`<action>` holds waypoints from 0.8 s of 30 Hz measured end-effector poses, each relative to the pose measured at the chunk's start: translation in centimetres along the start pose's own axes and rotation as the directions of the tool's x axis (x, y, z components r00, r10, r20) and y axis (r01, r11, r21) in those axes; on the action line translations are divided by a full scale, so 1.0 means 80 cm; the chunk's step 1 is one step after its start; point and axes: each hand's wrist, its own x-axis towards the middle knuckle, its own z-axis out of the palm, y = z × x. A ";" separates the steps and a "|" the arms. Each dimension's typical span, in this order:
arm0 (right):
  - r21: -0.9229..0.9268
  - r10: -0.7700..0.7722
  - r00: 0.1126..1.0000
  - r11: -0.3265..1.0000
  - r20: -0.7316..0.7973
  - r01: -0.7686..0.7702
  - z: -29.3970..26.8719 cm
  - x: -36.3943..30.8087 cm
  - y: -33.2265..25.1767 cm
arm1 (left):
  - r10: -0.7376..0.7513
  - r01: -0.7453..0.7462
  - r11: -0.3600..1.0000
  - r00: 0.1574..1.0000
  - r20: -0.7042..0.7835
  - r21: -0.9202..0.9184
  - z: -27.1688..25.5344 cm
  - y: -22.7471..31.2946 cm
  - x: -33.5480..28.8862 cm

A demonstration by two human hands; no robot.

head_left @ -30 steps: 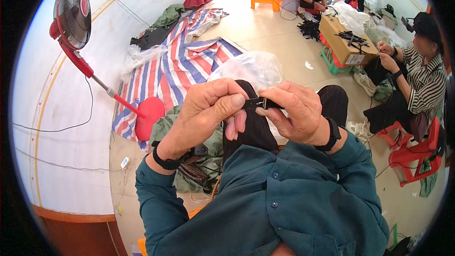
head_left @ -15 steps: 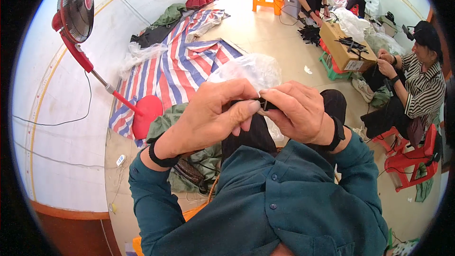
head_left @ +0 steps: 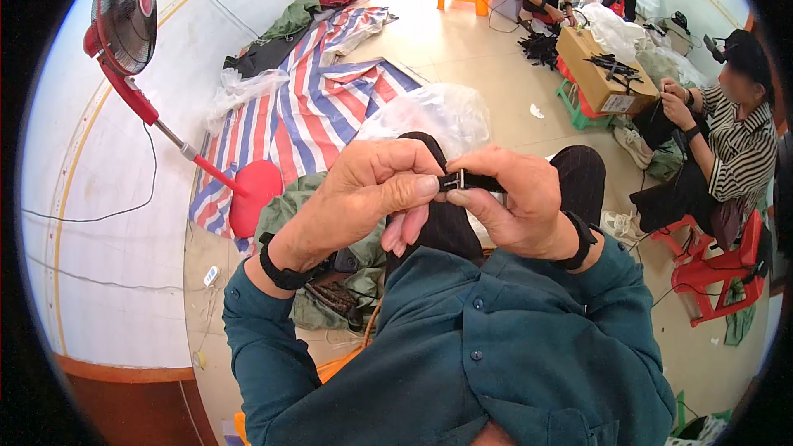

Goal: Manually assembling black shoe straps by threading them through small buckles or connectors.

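In front of my lap, both hands work on a narrow black strap (head_left: 483,182) with a small metal buckle (head_left: 461,179). My left hand (head_left: 359,194) pinches the strap's left part between thumb and forefinger, its other fingers curled below. On the other side, my right hand (head_left: 524,202) grips the strap just beside the buckle, thumb underneath and forefinger on top. The buckle shows in the small gap between the two hands. My fingers hide much of the strap.
A red fan (head_left: 124,25) stands at the left beside a striped tarp (head_left: 306,128). White plastic bags (head_left: 442,120) lie beyond my knees. At the right, a co-worker (head_left: 735,132) sits by a cardboard box (head_left: 578,54) bearing black straps (head_left: 615,70). Red stools (head_left: 710,272) stand behind.
My hands have drawn slightly apart, and the strap and buckle show more plainly between them. The right thumb now sits lower, below the buckle.
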 end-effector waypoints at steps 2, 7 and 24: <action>0.055 0.071 0.997 0.996 0.017 -0.072 0.002 -0.001 -0.003 | -0.007 0.007 1.000 1.000 -0.014 0.026 0.002 0.004 -0.003; 0.076 0.058 0.998 0.995 0.010 -0.059 0.007 -0.006 -0.002 | -0.050 0.056 0.995 0.996 -0.080 0.084 0.009 0.008 -0.008; -0.052 -0.084 0.972 0.994 0.221 0.098 0.000 0.007 0.006 | 0.115 0.010 0.898 0.960 -0.256 0.440 0.011 -0.018 -0.006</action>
